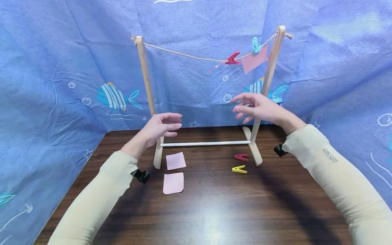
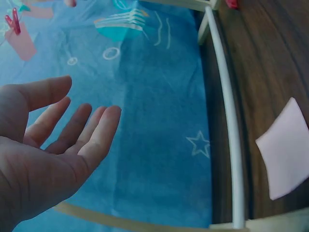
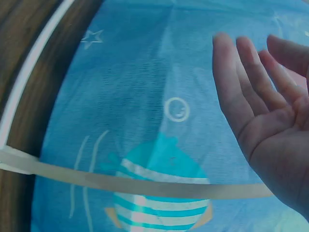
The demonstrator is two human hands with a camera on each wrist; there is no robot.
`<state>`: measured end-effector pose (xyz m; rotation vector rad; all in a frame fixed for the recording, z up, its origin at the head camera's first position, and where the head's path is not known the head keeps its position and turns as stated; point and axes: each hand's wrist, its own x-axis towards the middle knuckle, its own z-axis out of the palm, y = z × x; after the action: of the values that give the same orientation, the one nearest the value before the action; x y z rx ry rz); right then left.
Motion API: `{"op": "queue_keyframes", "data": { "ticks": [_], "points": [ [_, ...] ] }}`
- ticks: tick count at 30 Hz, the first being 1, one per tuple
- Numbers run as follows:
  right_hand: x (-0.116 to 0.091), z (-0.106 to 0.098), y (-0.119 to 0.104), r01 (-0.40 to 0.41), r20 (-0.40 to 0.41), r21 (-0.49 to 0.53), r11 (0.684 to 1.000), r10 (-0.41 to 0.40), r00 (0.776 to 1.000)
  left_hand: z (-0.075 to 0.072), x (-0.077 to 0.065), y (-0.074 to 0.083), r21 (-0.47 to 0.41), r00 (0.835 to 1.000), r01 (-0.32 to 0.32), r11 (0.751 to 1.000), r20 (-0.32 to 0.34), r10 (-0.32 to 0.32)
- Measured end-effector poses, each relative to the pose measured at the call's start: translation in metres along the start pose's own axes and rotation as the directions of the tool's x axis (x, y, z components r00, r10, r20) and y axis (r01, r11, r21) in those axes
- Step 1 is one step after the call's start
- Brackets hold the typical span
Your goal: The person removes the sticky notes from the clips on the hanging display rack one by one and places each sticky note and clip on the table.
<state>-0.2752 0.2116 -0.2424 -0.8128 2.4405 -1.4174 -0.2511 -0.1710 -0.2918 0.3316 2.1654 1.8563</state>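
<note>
My left hand [image 1: 162, 127] hovers by the left post of the wooden rack [image 1: 147, 78], fingers loosely bent and holding nothing. Near the right post, my right hand [image 1: 255, 107] is raised below the rope [image 1: 183, 54], also with nothing in its relaxed fingers. A red clothespin [image 1: 233, 58] clips a pink paper to the rope; that paper is seen nearly edge-on in the head view but broadside as a pink sheet [image 2: 21, 43] in the left wrist view. Beside it a light blue clothespin [image 1: 255, 46] holds another pink paper [image 1: 255, 62].
Two pink paper squares, a farther one [image 1: 176, 161] and a nearer one [image 1: 173, 183], lie on the dark wood table [image 1: 202, 204] at left. A dark red clothespin [image 1: 241, 157] and a yellow clothespin [image 1: 239, 169] lie at right. A white bar [image 1: 205, 143] joins the rack's feet.
</note>
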Motion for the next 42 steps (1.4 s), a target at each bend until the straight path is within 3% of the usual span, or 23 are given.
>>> {"op": "queue_keyframes", "data": {
  "ticks": [3, 7, 12, 16, 20, 26, 32, 37, 42],
  "points": [
    [0.002, -0.002, -0.01, 0.055, -0.094, 0.011, 0.998, -0.054, 0.994, 0.006, 0.006, 0.01, -0.02, 0.999, -0.027, 0.999, -0.032, 0.027],
    [0.004, -0.002, -0.021, 0.144, -0.197, -0.001, 0.99, -0.141, 0.97, 0.014, 0.014, 0.025, -0.073, 0.992, -0.086, 0.994, -0.1, 0.078],
    [0.006, -0.001, -0.028, 0.248, -0.3, -0.006, 0.969, -0.238, 0.924, 0.023, 0.02, 0.039, -0.146, 0.971, -0.184, 0.972, -0.18, 0.157],
    [0.007, 0.0, -0.033, 0.326, -0.37, 0.043, 0.944, -0.288, 0.883, 0.028, 0.026, 0.048, -0.175, 0.959, -0.231, 0.957, -0.207, 0.193],
    [0.007, -0.001, -0.04, 0.375, -0.414, 0.083, 0.923, -0.31, 0.856, 0.031, 0.031, 0.057, -0.192, 0.965, -0.225, 0.955, -0.177, 0.192],
    [0.009, -0.003, -0.049, 0.413, -0.487, 0.071, 0.908, -0.33, 0.809, 0.035, 0.039, 0.074, -0.147, 0.981, -0.19, 0.971, -0.056, 0.184],
    [0.01, -0.004, -0.053, 0.455, -0.533, -0.001, 0.891, -0.385, 0.753, 0.041, 0.048, 0.089, -0.113, 0.976, -0.217, 0.97, -0.031, 0.215],
    [0.011, -0.003, -0.055, 0.452, -0.532, -0.064, 0.89, -0.413, 0.739, 0.046, 0.055, 0.097, -0.116, 0.966, -0.255, 0.96, -0.076, 0.247],
    [0.015, -0.002, -0.06, 0.471, -0.51, -0.011, 0.882, -0.41, 0.756, 0.048, 0.061, 0.101, -0.136, 0.962, -0.264, 0.955, -0.108, 0.251]
  ]
}}
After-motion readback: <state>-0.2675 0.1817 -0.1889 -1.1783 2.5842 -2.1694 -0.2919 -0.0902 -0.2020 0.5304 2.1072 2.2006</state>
